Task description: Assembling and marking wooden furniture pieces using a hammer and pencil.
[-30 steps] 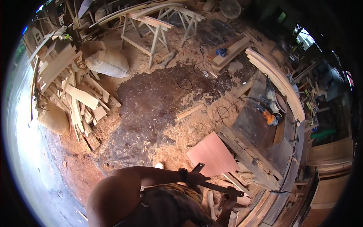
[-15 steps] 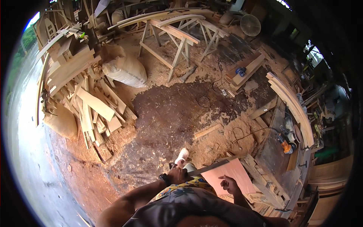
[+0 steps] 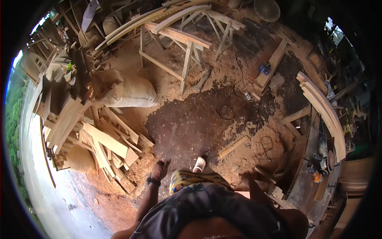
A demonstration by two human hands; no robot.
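My left hand [image 3: 159, 170], a dark band on its wrist, hangs beside my patterned shorts [image 3: 199, 179] with fingers curled; I cannot make out anything in it. My right hand [image 3: 246, 177] hangs on the other side in shadow, its fingers indistinct, near loose timber. A pink board [image 3: 241, 194] shows partly behind my right forearm. My foot in a white clog [image 3: 199, 164] is on the stained, sawdust-strewn floor. The metal square from earlier is not visible now.
Offcuts and planks [image 3: 105, 141] are piled at left beside a large sack [image 3: 131, 91]. Wooden trestles [image 3: 186, 63] bear curved timber at the back. A blue tool [image 3: 264, 68] sits on boards at back right. Curved beams [image 3: 324, 113] and an orange power tool [image 3: 316, 176] are at right, with cords across the floor.
The metal square held in my hands has gone from view. My hands have moved apart and up in the picture. The pink board is mostly hidden now, and the view has shifted.
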